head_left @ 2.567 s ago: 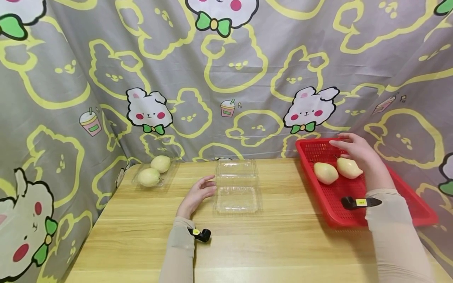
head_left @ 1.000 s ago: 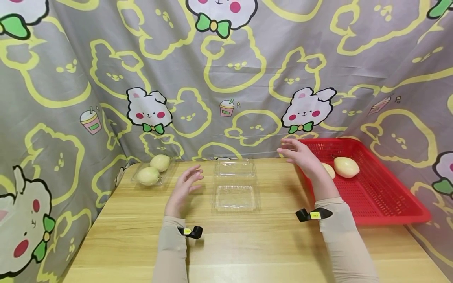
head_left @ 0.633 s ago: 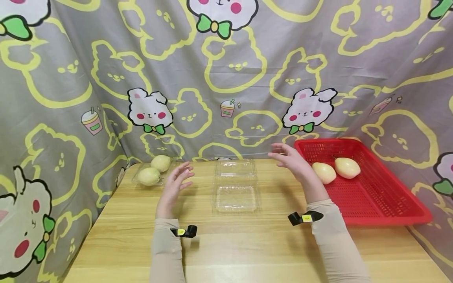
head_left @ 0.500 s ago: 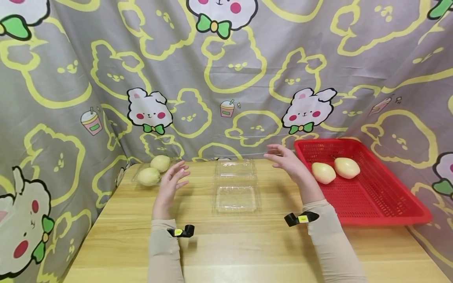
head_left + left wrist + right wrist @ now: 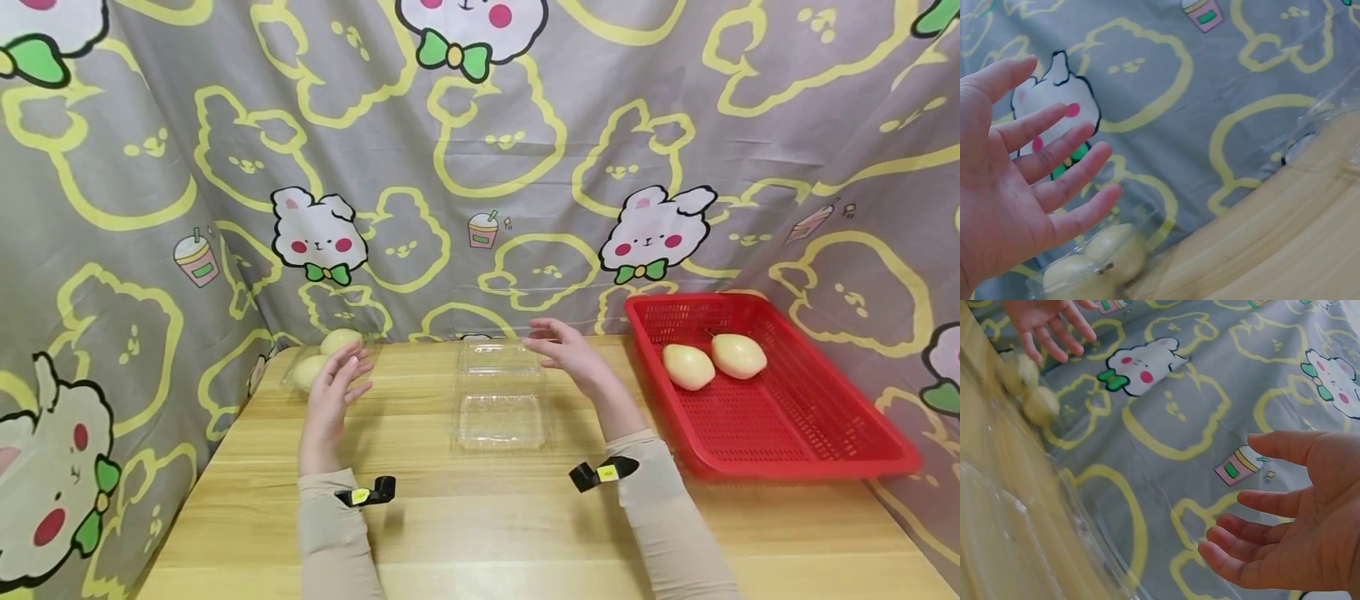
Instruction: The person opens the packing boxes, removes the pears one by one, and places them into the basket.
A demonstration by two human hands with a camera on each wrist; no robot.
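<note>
The left grip (image 5: 330,408) is raised above the tabletop (image 5: 480,525), its fingers spread and relaxed, holding nothing. Just beyond it, and partly hidden by it in the head view, two pale yellow fruits (image 5: 341,341) sit together in a clear plastic box (image 5: 1036,286). The right grip (image 5: 577,362) is likewise loose and unfilled, fingers gently bent, near the far half of an unfolded clear container (image 5: 501,421) lying flat between the two grips. To the right of the right grip, a red basket (image 5: 780,425) holds two more fruits (image 5: 688,367), close together at its far end. A patterned curtain (image 5: 517,158) hangs beyond both grips.
</note>
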